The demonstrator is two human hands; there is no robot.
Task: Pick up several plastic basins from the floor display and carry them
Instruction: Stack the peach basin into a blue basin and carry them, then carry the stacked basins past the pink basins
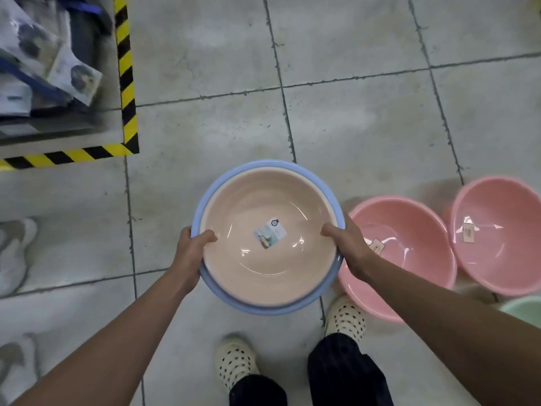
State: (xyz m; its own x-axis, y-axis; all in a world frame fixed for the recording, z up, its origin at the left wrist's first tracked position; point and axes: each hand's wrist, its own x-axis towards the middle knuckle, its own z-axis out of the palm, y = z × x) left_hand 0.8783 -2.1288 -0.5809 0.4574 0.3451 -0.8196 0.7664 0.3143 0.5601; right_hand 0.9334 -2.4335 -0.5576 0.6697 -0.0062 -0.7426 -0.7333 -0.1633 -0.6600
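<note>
I hold a nested stack of basins in the air in front of me: a beige basin [248, 206] with a small label in its bottom sits inside a light blue basin [254, 307]. My left hand [191, 253] grips the stack's left rim, thumb inside. My right hand [348, 247] grips the right rim, thumb inside too. On the floor to the right stand two pink basins [409, 253] [503, 238], each with a label, and the edge of a pale green basin [524, 310].
Yellow-black hazard tape [126, 71] marks a shelf base at the upper left, with packaged goods [44, 60] on it. Another person's white shoes [14, 253] are at the left edge. My own feet in cream perforated clogs [234, 361] stand on the grey tiled floor [351, 112].
</note>
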